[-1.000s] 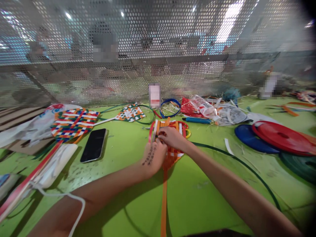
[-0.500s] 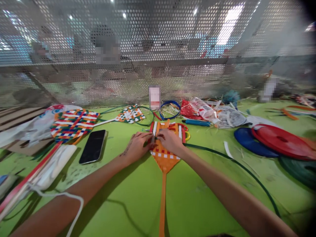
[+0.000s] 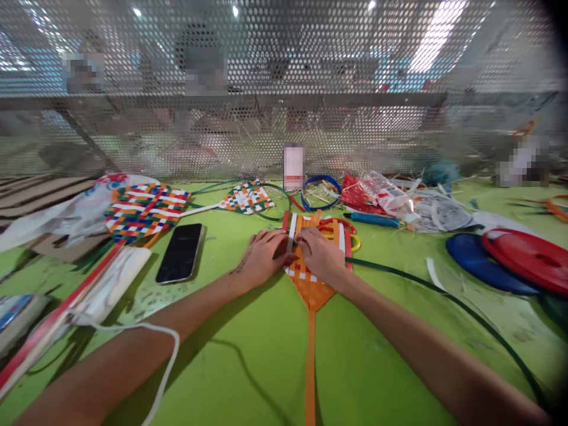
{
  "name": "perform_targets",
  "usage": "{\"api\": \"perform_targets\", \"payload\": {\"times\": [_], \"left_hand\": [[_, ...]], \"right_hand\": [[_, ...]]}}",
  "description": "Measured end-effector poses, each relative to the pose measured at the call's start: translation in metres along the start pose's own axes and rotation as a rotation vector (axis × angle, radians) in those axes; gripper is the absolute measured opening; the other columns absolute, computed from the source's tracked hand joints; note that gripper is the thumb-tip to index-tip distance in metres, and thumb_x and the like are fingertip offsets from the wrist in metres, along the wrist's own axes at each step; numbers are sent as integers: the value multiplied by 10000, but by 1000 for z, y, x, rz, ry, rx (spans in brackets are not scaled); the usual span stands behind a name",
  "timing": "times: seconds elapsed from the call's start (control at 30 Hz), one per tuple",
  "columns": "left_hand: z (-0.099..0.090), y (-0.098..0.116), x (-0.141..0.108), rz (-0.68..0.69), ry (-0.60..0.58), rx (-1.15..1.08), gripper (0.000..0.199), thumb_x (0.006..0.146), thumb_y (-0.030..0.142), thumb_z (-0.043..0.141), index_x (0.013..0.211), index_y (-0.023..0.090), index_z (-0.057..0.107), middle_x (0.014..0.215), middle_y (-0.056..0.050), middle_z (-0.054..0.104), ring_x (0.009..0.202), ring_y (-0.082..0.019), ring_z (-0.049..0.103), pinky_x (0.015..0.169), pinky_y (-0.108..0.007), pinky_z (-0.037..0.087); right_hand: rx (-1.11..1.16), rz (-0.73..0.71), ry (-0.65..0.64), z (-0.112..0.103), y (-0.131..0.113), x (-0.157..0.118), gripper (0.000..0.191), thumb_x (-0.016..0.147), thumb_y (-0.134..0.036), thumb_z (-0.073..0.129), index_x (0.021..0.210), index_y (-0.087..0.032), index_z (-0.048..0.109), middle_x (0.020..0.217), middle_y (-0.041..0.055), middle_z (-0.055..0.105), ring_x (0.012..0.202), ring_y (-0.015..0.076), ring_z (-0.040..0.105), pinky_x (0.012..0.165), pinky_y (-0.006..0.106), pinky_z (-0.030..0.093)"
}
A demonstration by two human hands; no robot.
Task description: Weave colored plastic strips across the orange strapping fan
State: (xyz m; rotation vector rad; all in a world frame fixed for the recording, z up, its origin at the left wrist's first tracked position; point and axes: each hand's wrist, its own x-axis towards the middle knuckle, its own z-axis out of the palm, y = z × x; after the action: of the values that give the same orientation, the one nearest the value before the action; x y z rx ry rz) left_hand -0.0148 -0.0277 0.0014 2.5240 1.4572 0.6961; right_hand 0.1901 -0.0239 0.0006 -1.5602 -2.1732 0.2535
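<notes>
A partly woven orange, white and red piece (image 3: 314, 291) lies on the green table, its long orange handle pointing toward me. My left hand (image 3: 266, 254) bends its fingers over the left edge of the weave. Across the middle of the strips rests my right hand (image 3: 320, 251), fingertips close to those of the left. Both hands are closed on the strips there; exactly which strips they pinch is hidden. A long dark green strip (image 3: 399, 272) runs from the weave's right side toward the lower right. Behind the right hand lie scissors with red and yellow handles (image 3: 355, 241).
A phone (image 3: 180, 252), a multicoloured woven fan (image 3: 148, 212) and a smaller one (image 3: 248, 197) lie left. Toward the right are a blue cutter (image 3: 371, 219), plastic wrappers (image 3: 390, 198), a blue coil (image 3: 479, 263) and a red coil (image 3: 528, 254). Perforated metal mesh (image 3: 248, 124) stands behind.
The view has shifted, so everything appears further right. Both hands stay on the weave, with only slight finger movement.
</notes>
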Motion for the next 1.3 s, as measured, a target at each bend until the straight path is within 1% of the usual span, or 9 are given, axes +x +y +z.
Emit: {"api": "perform_targets", "payload": {"times": [0.1,0.17,0.3,0.4,0.57,0.73,0.93,1.07,1.3], "left_hand": [[-2,1,1,-26,-2,-19,464,1014,526,570,1365,228,624,1393,-62,668,1257,-288,557,1060,-441,410],[-3,2,0,-25,-19,-45,431,1033,518,536,1343,240,646,1380,-52,683,1254,-284,568,1050,-443,413],[-4,2,-1,-1,-28,-87,340,1078,393,469,1297,275,700,1377,-10,697,1259,-257,585,1052,-433,403],[-1,0,-1,1,-5,-75,306,1051,332,534,1296,285,712,1375,2,700,1256,-253,590,1053,-432,398],[1,-1,-1,-55,28,-19,326,994,356,641,1309,307,708,1336,-10,722,1243,-275,596,1019,-442,402],[1,0,-1,-97,42,18,352,976,372,663,1321,316,702,1345,6,717,1243,-276,589,1014,-451,403],[2,0,-1,-103,26,28,363,985,382,632,1334,311,704,1368,-22,704,1240,-271,580,1023,-447,403],[2,-2,-1,-87,21,24,338,993,395,610,1301,320,727,1368,-18,703,1239,-287,573,1016,-463,400],[-1,-2,2,-94,11,-23,331,968,395,644,1277,332,744,1347,-23,714,1241,-291,573,1021,-452,404]], "right_hand": [[-2,13,0,0,-1,0,256,1028,-217,461,1088,-236,709,1186,65,702,912,191,660,670,281,400],[-15,16,-1,-1,-2,0,252,1031,-244,476,1092,-241,720,1178,63,702,912,190,662,653,279,397],[-34,13,0,-1,-4,-2,254,1030,-274,500,1095,-262,745,1172,50,704,920,184,666,638,273,397],[-21,15,2,-2,-4,-2,243,1027,-296,519,1084,-272,754,1185,42,704,928,182,668,660,271,409],[28,55,-41,-5,-5,3,169,994,-336,605,1073,-265,737,1182,44,699,970,198,667,725,279,424],[56,145,-90,-9,-10,9,108,967,-303,646,1007,-241,724,1167,55,701,972,207,667,740,288,413],[46,183,-81,-11,-21,6,113,980,-260,602,970,-217,706,1136,72,696,924,203,667,683,289,382],[68,195,-52,-7,-21,5,113,978,-236,590,925,-203,685,1110,79,697,889,199,659,681,288,370],[196,135,-6,7,-12,13,110,939,-162,611,862,-182,686,1001,66,710,928,189,634,811,288,414]]}}
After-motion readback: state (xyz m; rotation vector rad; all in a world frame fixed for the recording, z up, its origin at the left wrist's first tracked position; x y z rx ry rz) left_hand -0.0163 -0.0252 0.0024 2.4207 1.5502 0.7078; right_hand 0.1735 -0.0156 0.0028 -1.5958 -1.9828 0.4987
